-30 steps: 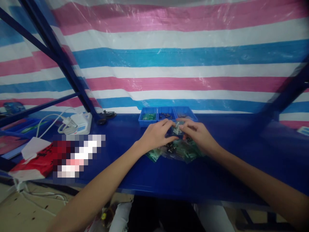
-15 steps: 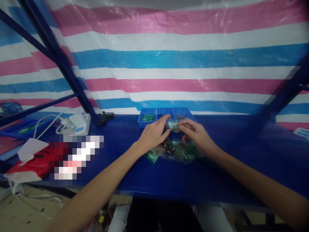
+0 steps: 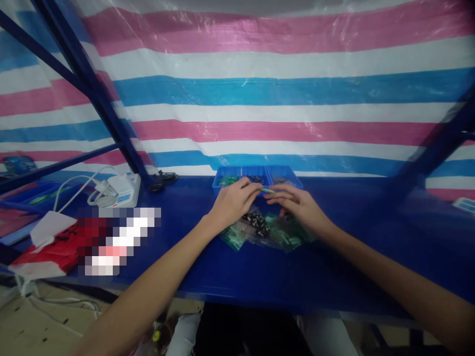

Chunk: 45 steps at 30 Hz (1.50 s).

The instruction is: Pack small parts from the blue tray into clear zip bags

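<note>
Between my two hands, above the table, is a small, thin pale-green piece (image 3: 267, 191), seen nearly edge-on; its exact kind is unclear. My left hand (image 3: 233, 201) pinches its left end between thumb and fingers. At the right end, the fingertips of my right hand (image 3: 299, 201) close on it. Under the hands lie clear plastic bags: one with small black-and-silver parts (image 3: 257, 223), a green-tinted bag (image 3: 234, 238) to its left and another green-tinted bag (image 3: 291, 236) to its right. Just behind my hands stands a blue divided tray (image 3: 218, 186) with green and dark small parts.
The blue table (image 3: 178, 257) runs across the view. On the left are a white power strip (image 3: 128, 192) with cables, a red package (image 3: 70, 244) and another blue tray (image 3: 22, 200). Blue frame posts (image 3: 100, 109) flank a striped plastic sheet (image 3: 278, 89).
The piece has tilted from showing its clear, shiny face to nearly edge-on. My left fingers have closed further over it, and my right fingers have straightened somewhat.
</note>
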Available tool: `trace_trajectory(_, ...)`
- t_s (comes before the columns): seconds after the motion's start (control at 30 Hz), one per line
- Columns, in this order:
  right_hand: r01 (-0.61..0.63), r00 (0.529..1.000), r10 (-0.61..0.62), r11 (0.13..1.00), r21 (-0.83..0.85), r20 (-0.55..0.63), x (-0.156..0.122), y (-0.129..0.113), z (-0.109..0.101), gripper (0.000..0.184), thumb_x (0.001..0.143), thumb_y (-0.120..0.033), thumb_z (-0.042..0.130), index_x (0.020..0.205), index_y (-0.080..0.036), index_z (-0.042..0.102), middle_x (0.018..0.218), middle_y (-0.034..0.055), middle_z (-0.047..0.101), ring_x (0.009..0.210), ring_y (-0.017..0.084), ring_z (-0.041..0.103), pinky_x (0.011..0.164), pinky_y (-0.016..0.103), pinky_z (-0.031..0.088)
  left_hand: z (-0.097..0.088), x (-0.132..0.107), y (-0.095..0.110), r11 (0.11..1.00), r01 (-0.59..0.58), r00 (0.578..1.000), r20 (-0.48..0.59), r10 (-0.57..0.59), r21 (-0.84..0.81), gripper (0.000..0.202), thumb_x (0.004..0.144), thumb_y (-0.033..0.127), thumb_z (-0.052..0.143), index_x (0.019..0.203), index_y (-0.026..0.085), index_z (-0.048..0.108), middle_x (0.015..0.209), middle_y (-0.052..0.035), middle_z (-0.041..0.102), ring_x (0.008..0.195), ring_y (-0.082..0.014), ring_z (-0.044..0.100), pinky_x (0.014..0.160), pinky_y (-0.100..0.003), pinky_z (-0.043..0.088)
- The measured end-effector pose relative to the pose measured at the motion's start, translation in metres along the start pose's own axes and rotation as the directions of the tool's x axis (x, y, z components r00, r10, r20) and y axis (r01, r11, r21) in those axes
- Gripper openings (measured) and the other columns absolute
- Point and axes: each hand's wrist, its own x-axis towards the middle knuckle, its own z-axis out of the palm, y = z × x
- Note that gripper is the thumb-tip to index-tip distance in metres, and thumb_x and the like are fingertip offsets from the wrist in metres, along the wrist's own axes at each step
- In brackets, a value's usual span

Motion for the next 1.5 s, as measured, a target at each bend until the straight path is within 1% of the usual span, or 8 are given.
trace_trajectory(0.23,0.108,0.992,-0.124,0.915,-0.388,-0.015,0.002,0.008,-0.007,0.028,0.091,-0.035,0.055,0.112,-0.019,0.064,0.095,0.0086,0.075,0.084,0.023,0.069,0.065,0.035,0.053,-0.023,0.004,-0.047,0.971,0.232,0.956,-0.196,-0.218,0.053,0.033,0.104,0.031,0.046,0.127,0.023,0.067,0.104,-0.0071,0.065,0.086,-0.0179,0.062,0.079,-0.032,0.050)
trace_trajectory(0.37,0.308,0.947,-0.272,0.629,-0.714,0.169,0.000,0.012,-0.007,0.020,0.092,-0.027,0.052,0.098,-0.020,0.070,0.097,0.0088,0.074,0.091,0.026,0.066,0.081,0.041,0.050,-0.018,-0.005,-0.076,0.925,0.332,0.942,-0.019,-0.335,0.186,0.032,0.097,0.035,0.054,0.118,0.019,0.073,0.111,-0.0117,0.059,0.101,-0.0265,0.060,0.087,-0.039,0.051)
trace_trajectory(0.47,0.392,0.918,-0.277,0.524,-0.756,0.284,-0.002,0.012,-0.006,0.022,0.093,-0.024,0.051,0.100,-0.019,0.071,0.101,0.0103,0.074,0.099,0.028,0.063,0.086,0.043,0.049,-0.013,-0.006,-0.078,0.943,0.282,0.954,0.052,-0.295,0.176,0.032,0.096,0.031,0.053,0.118,0.016,0.072,0.108,-0.0114,0.059,0.104,-0.0269,0.059,0.096,-0.043,0.048)
trace_trajectory(0.63,0.438,0.899,-0.248,0.527,-0.728,0.361,-0.003,0.008,-0.001,0.023,0.093,-0.023,0.051,0.095,-0.020,0.073,0.094,0.0095,0.075,0.090,0.026,0.064,0.085,0.043,0.048,-0.015,0.002,-0.050,0.974,0.201,0.979,-0.003,-0.202,0.100,0.026,0.096,0.024,0.048,0.105,0.016,0.071,0.097,-0.0088,0.061,0.096,-0.0233,0.060,0.088,-0.038,0.050)
trace_trajectory(0.8,0.442,0.897,-0.236,0.531,-0.723,0.375,-0.003,0.006,0.002,0.025,0.094,-0.023,0.049,0.097,-0.020,0.074,0.096,0.0101,0.075,0.090,0.026,0.065,0.085,0.043,0.048,-0.011,0.001,-0.037,0.991,0.080,0.934,0.355,-0.038,-0.105,0.031,0.096,0.045,0.057,0.110,0.022,0.070,0.086,-0.0034,0.067,0.076,-0.0172,0.063,0.070,-0.030,0.049)
trace_trajectory(0.9,0.448,0.894,-0.243,0.541,-0.711,0.378,-0.004,0.006,0.003,0.026,0.094,-0.023,0.049,0.096,-0.020,0.075,0.096,0.0101,0.075,0.089,0.026,0.065,0.085,0.043,0.048,-0.005,-0.003,-0.040,0.987,0.088,0.905,0.425,-0.024,-0.131,0.042,0.090,0.058,0.060,0.109,0.022,0.071,0.088,-0.0044,0.070,0.077,-0.0181,0.065,0.065,-0.029,0.048)
trace_trajectory(1.2,0.447,0.893,-0.230,0.544,-0.710,0.386,-0.004,0.008,0.003,0.027,0.094,-0.022,0.049,0.096,-0.021,0.076,0.097,0.0093,0.076,0.091,0.026,0.067,0.085,0.042,0.050,-0.004,-0.002,-0.031,0.979,0.125,0.890,0.455,-0.038,-0.163,0.024,0.083,0.033,0.063,0.103,0.021,0.070,0.083,-0.0033,0.071,0.071,-0.0165,0.065,0.062,-0.027,0.047)
trace_trajectory(1.5,0.399,0.916,-0.263,0.521,-0.754,0.304,-0.003,0.014,0.001,0.026,0.095,-0.025,0.051,0.109,-0.021,0.072,0.109,0.0097,0.075,0.102,0.028,0.067,0.089,0.043,0.052,-0.006,0.000,-0.022,1.000,0.003,0.959,0.284,-0.009,0.024,0.022,0.091,0.016,0.049,0.103,0.020,0.067,0.092,-0.0059,0.072,0.085,-0.0210,0.068,0.072,-0.032,0.051)
